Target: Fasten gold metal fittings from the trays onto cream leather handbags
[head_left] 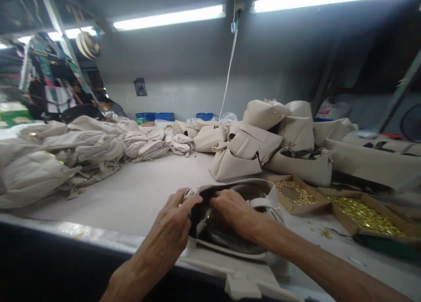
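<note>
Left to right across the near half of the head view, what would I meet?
Crumpled beige bags → left hand → right hand, inside an open bag → carton of small gold-coloured pieces → carton of shinier gold-coloured pieces.

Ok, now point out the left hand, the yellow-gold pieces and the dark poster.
left hand (171,219): head view, back of the hand
yellow-gold pieces (365,215): head view, middle of the pile
dark poster (140,87): head view, middle of its front

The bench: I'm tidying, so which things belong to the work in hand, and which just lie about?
In work: open bag, left hand at its rim, right hand inside; probably piled bags, gold-coloured pieces.
Lying about, seemingly: blue boxes, clear plastic.
</note>
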The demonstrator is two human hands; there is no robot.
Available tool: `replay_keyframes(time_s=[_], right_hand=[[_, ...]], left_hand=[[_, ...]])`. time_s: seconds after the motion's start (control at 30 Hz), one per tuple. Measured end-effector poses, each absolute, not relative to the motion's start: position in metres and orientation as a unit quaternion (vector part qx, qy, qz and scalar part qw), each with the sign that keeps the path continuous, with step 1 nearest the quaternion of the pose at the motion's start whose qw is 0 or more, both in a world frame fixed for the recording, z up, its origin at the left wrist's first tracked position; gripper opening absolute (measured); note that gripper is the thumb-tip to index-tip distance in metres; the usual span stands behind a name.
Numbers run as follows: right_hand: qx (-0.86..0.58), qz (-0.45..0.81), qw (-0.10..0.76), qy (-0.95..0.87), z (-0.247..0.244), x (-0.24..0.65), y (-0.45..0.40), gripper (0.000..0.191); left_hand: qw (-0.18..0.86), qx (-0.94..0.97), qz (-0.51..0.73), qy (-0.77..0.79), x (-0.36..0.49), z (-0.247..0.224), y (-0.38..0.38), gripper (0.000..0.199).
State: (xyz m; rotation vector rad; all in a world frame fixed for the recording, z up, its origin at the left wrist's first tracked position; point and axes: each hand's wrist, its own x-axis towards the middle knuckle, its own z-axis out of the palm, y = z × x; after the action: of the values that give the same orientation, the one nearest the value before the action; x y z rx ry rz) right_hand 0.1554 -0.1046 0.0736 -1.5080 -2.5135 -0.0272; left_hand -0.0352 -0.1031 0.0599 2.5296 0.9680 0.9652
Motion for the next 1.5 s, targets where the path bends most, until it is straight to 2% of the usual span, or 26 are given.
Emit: replay_keyframes(time_s=[0.1, 0.2, 0.27, 0.4, 0.67, 0.83, 0.93, 1.03, 1.07, 1.13, 1.2, 1.23, 1.33, 1.5], right_hand=[[-0.529, 0.059, 0.28, -0.799, 0.092, 0.174, -0.124, 0.021], [-0.517, 0.202, 0.424, -0.716, 0.096, 0.176, -0.132, 0.018], [-0.505, 0.291, 0.471, -0.662, 0.092, 0.169, -0.131, 0.018], [-0.485, 0.381, 0.504, -0.605, 0.079, 0.151, -0.123, 0.021], [-0.467, 0.405, 0.491, -0.614, 0.064, 0.147, -0.117, 0.025], [-0.449, 0.414, 0.498, -0.616, 0.056, 0.148, -0.113, 0.028], [-0.468, 0.402, 0.451, -0.645, 0.056, 0.149, -0.112, 0.026], [-0.512, 0.242, 0.377, -0.733, 0.069, 0.15, -0.122, 0.015], [-0.52, 0.17, 0.352, -0.759, 0.075, 0.151, -0.128, 0.02], [-0.522, 0.062, 0.311, -0.792, 0.089, 0.15, -0.141, 0.042], [-0.513, 0.019, 0.289, -0.808, 0.099, 0.15, -0.151, 0.05], [-0.5, 0.009, 0.283, -0.818, 0.102, 0.15, -0.154, 0.045], [-0.463, -0.016, 0.272, -0.843, 0.104, 0.153, -0.154, 0.011], [-0.451, -0.056, 0.31, -0.835, 0.096, 0.163, -0.149, 0.007]], left_hand=[[0.181, 0.861, 0.329, 0.343, -0.035, 0.064, -0.103, 0.055], [0.203, 0.847, 0.35, 0.345, -0.032, 0.064, -0.1, 0.04], [0.194, 0.838, 0.375, 0.345, -0.03, 0.062, -0.099, 0.032], [0.156, 0.818, 0.428, 0.353, -0.03, 0.055, -0.102, 0.035], [0.132, 0.797, 0.481, 0.339, -0.021, 0.044, -0.098, 0.041], [0.175, 0.795, 0.474, 0.335, -0.017, 0.049, -0.102, 0.032], [0.16, 0.808, 0.463, 0.328, -0.019, 0.052, -0.106, 0.031], [0.083, 0.839, 0.434, 0.319, -0.02, 0.054, -0.106, 0.031], [0.056, 0.847, 0.418, 0.324, -0.02, 0.055, -0.106, 0.031], [0.016, 0.858, 0.385, 0.339, -0.018, 0.059, -0.106, 0.03], [-0.013, 0.862, 0.364, 0.353, -0.013, 0.061, -0.106, 0.03], [-0.028, 0.863, 0.356, 0.357, -0.011, 0.062, -0.106, 0.03], [-0.057, 0.864, 0.339, 0.369, -0.005, 0.06, -0.102, 0.031], [-0.004, 0.873, 0.333, 0.355, -0.007, 0.05, -0.086, 0.03]])
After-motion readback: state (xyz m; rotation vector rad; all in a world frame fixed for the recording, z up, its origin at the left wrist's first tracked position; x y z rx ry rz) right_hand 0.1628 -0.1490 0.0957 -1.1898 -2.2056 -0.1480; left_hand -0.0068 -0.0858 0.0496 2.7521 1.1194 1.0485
